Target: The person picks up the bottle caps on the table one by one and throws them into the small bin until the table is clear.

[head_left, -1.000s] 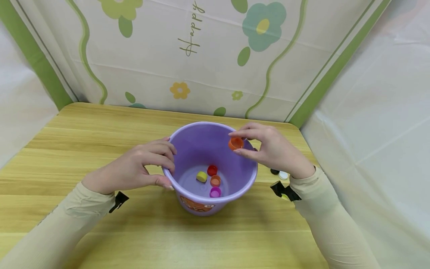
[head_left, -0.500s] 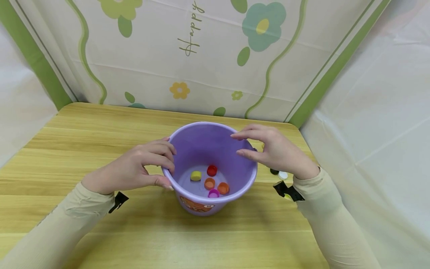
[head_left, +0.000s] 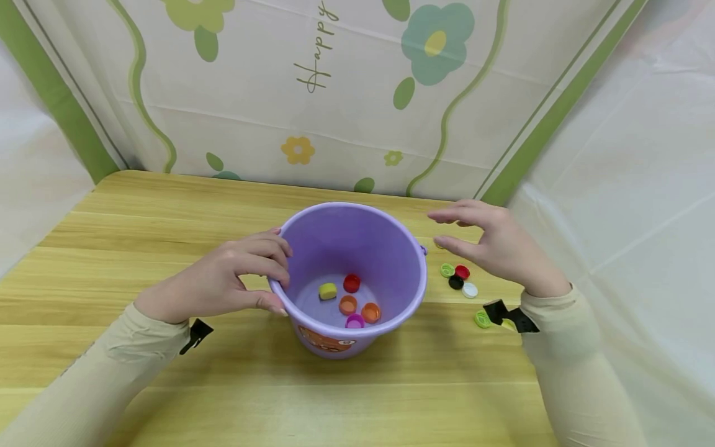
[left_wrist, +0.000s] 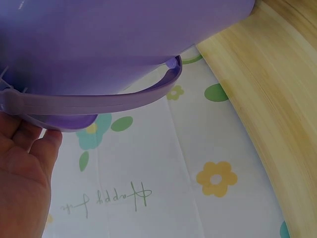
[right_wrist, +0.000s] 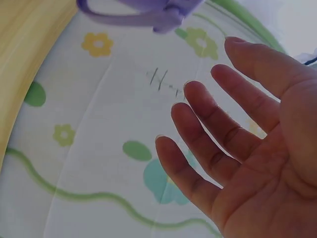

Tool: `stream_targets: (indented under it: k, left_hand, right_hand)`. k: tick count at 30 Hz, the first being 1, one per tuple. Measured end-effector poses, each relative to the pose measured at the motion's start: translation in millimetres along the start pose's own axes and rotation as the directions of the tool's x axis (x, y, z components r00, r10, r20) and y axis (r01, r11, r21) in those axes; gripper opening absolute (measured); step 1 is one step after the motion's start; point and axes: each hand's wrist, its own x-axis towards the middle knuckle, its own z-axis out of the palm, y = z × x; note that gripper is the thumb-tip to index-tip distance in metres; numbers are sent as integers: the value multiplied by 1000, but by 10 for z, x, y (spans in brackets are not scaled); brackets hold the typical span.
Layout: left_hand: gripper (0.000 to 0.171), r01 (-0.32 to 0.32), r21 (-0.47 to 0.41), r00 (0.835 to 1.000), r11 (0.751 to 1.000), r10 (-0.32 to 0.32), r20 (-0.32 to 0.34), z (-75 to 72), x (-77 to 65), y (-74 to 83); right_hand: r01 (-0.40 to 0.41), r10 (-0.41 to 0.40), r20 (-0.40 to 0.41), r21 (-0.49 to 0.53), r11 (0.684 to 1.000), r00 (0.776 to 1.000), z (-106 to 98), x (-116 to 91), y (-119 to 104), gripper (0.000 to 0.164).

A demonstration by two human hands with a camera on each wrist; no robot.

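Note:
A purple bucket (head_left: 385,248) stands upright on the wooden table. My left hand (head_left: 234,273) grips its left rim, fingers over the inside and thumb at the front edge. In the left wrist view the bucket's handle (left_wrist: 99,104) hangs beside that hand. On the bucket's floor lie a yellow cap (head_left: 328,291), a red cap (head_left: 351,283), two orange caps (head_left: 371,312) and a magenta cap (head_left: 354,321). To the right of the bucket my right hand (head_left: 491,239) hovers with nothing in it, its fingers spread apart in the right wrist view.
Right of the bucket lie more caps: a green one (head_left: 447,270), a red one (head_left: 462,272), a black one (head_left: 455,282) and a white one (head_left: 470,290). Nearer the right cuff is another green cap (head_left: 483,319). A flowered curtain (head_left: 346,124) hangs behind the table (head_left: 167,223).
My right hand let an orange cap drop into the bucket and then moved right, away from the rim. Caps inside shifted slightly. The left hand has kept its grip.

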Motion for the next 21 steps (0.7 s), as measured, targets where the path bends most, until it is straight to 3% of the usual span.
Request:
stream_targets:
  k: [4,9,17,21]
  left_hand:
    - [27,-3,-4,1000,1000,3,0,6,-2,-5]
    - [27,0,-3,1000,1000,0,-4,9,-2,-5]
    - [27,15,-12,1000,1000,-15,5,14,-2,-5]
    - [28,26,-13,1000,1000,-26,10,13,-7,-8]
  right_hand:
    - [-98,99,30,-15,995,995,-63,-148,108,37]
    - [-148,151,71,-37,988,986,-73,-375,269,34]
    - [-214,223,125,-84,973,967,66,-843,563,31]
    - [-284,294,161,-83,955,942,160,-1073,675,30]
